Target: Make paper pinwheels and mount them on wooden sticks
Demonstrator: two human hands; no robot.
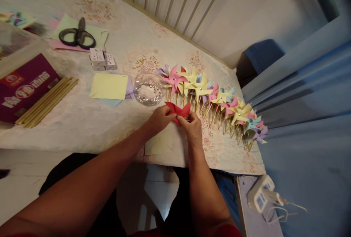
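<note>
A red paper pinwheel [179, 110] is held between both hands just above the table's near edge. My left hand [159, 117] pinches its left side with closed fingers. My right hand [192, 125] grips its right side from below, fingers curled. Beyond the hands lies a row of several finished pastel pinwheels on sticks [219, 100], running off to the right. A clear round dish of silvery pins [148, 89] sits just left of that row. A cut pale yellow paper square [159, 144] lies under my wrists.
Yellow and lilac paper squares [109, 86] lie left of the dish. A bundle of wooden sticks [48, 102] rests beside a purple box [23, 87]. Black scissors [77, 37] lie on paper at the back, with small white boxes [101, 58] nearby. A power strip [260, 193] sits lower right.
</note>
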